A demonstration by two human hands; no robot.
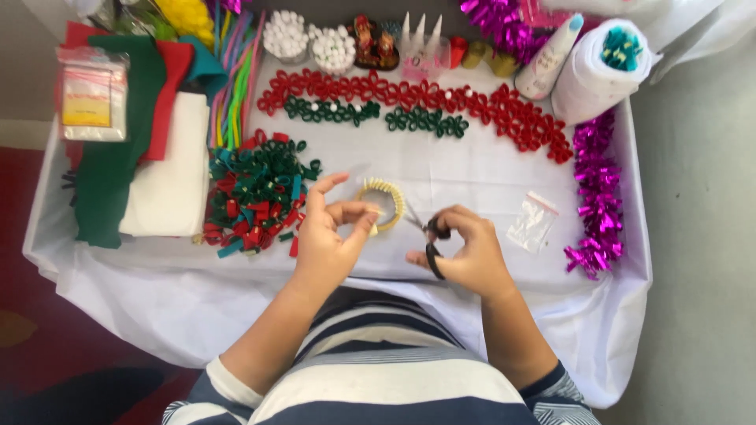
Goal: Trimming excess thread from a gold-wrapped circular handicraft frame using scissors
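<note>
Two hands are seen over a white-clothed table [488,169]. The left hand [331,236] is pinched, thumb and fingertips together, at the edge of one cream ribbed ring [381,200], which is partly hidden behind the fingers. The right hand [465,248] is closed around one pair of small black-handled scissors [429,236], blades pointed at the ring. One heap of curled red and green strips [256,193], two cups of white balls [309,39], and one clear bag [532,223] are laid around; the items along the far edge are cut off.
</note>
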